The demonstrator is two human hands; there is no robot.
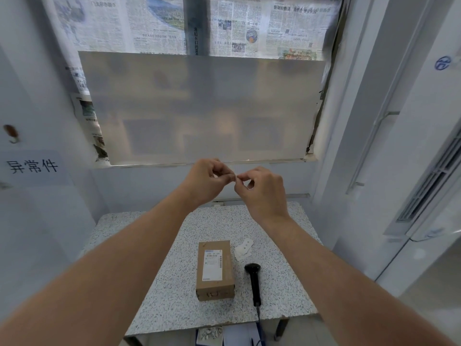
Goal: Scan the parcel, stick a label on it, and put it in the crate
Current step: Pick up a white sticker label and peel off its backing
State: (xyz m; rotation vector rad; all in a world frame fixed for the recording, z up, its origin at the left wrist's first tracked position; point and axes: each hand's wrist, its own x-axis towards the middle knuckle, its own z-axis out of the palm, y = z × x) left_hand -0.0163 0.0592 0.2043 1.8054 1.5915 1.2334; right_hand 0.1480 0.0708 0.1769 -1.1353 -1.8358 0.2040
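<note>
A pale sign [33, 167] on the left wall reads "异常件" in dark characters. Newspaper pages [287, 23] taped over the window carry Chinese print; one headline begins "新材料赛道", the rest is too blurred to read. The cardboard parcel [215, 269] on the table bears a white shipping label [212, 264] with barcodes, its text illegible.

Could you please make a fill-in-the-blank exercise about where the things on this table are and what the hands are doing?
1. The black scanner lies on the speckled table to the ____ of the parcel.
2. The white label sheets lie beside the parcel's far ____ corner.
3. Both hands, left hand and right hand, are raised ____ the table, fingertips pinched together.
4. The parcel's top face carries a white ____.

Missing words: right; right; above; label
</note>
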